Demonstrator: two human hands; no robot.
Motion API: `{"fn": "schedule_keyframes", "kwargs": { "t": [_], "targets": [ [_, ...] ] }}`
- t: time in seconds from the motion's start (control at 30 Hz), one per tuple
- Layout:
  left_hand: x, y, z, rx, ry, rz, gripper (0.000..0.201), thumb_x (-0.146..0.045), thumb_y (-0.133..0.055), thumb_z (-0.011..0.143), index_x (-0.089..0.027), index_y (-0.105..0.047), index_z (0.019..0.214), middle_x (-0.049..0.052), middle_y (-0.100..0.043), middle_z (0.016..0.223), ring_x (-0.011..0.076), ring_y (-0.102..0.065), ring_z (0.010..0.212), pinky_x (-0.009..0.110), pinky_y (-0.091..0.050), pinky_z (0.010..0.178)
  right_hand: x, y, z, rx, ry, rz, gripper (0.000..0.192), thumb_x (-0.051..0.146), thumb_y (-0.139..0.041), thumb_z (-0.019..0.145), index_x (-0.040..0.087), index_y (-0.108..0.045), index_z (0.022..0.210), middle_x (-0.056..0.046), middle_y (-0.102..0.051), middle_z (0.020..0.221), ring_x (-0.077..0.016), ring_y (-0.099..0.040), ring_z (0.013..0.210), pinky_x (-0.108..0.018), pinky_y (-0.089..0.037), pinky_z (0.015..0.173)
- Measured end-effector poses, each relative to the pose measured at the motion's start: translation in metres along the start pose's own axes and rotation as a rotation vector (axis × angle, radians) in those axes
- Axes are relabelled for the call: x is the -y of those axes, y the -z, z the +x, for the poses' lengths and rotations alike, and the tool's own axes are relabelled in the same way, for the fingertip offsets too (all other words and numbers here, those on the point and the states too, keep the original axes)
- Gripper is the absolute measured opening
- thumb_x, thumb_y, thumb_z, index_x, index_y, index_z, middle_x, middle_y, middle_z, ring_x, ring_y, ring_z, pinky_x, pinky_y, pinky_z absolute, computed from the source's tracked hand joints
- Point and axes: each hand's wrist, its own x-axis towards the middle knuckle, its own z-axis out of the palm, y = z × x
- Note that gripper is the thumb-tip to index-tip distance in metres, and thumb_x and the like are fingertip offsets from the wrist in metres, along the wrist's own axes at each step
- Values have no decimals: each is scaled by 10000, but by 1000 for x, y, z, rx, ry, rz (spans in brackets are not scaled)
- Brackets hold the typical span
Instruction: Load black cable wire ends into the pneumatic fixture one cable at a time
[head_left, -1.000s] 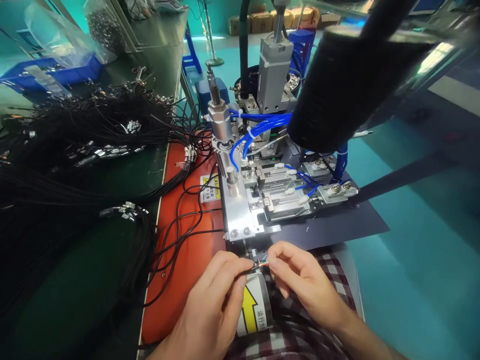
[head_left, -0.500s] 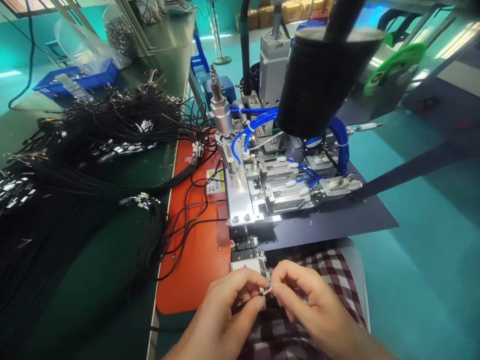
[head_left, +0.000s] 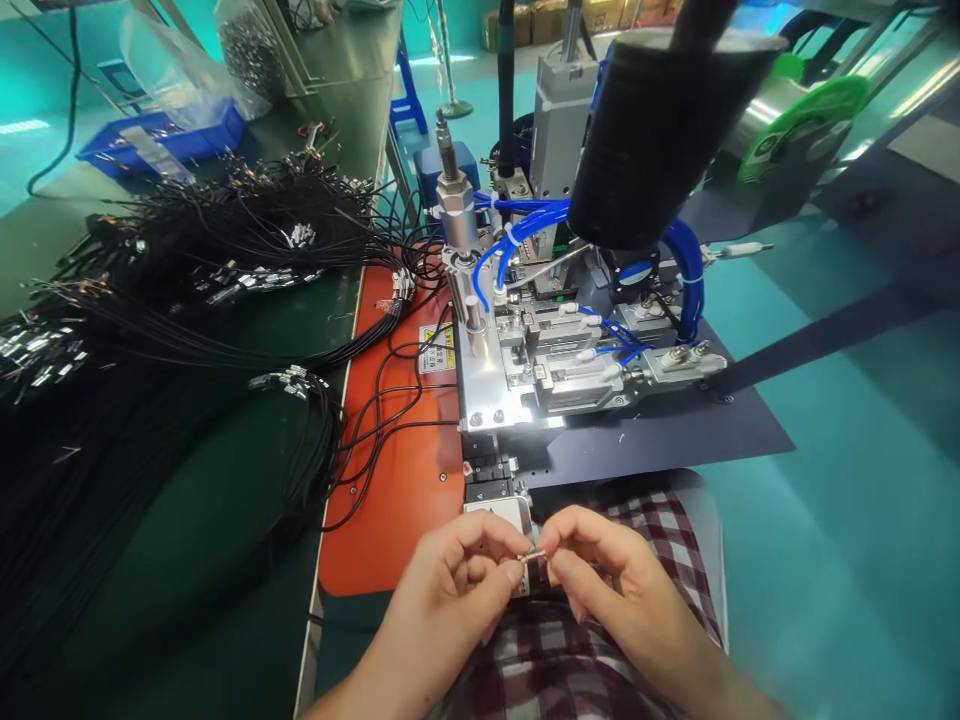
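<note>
Far left, black cables [head_left: 150, 330] heaped on the green bench [head_left: 187, 540]. Then orange mat [head_left: 397, 480], metal fixture [head_left: 525, 370] with blue hoses [head_left: 517, 235] just beyond. Down front, left hand [head_left: 450, 590] pinching the tiny wire end [head_left: 531, 555], right hand [head_left: 607, 580] pinching its other side, fingertips nearly touching, over checked cloth [head_left: 570, 660].
</note>
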Motion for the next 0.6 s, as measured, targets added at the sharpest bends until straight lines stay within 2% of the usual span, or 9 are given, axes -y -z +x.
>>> {"fn": "schedule_keyframes", "kwargs": {
  "t": [0.17,0.33,0.6],
  "targets": [
    [0,-1,0,16,-16,-11,279,-400,-636,788,-136,-594,867,-90,-375,459,56,-331,423,177,-258,427,0,-3,1,-80,58,-42,118,285,-573,836,194,-597,766,56,-470,597,-103,-417,522,-240,-336,506],
    [2,0,2,54,-36,-112,315,-394,-651,787,-129,-616,953,-59,-466,604,35,-374,431,166,-283,415,-5,-2,1,-119,98,-1,80,275,-579,848,201,-595,823,45,-519,654,-104,-426,550,-234,-362,523],
    [5,5,6,147,-18,-249,214,-302,-591,850,-128,-589,975,-18,-571,636,20,-411,399,161,-199,401,-7,-4,2,-134,62,41,114,299,-569,861,194,-603,889,40,-514,656,-98,-413,536,-231,-349,506]
  ]
}}
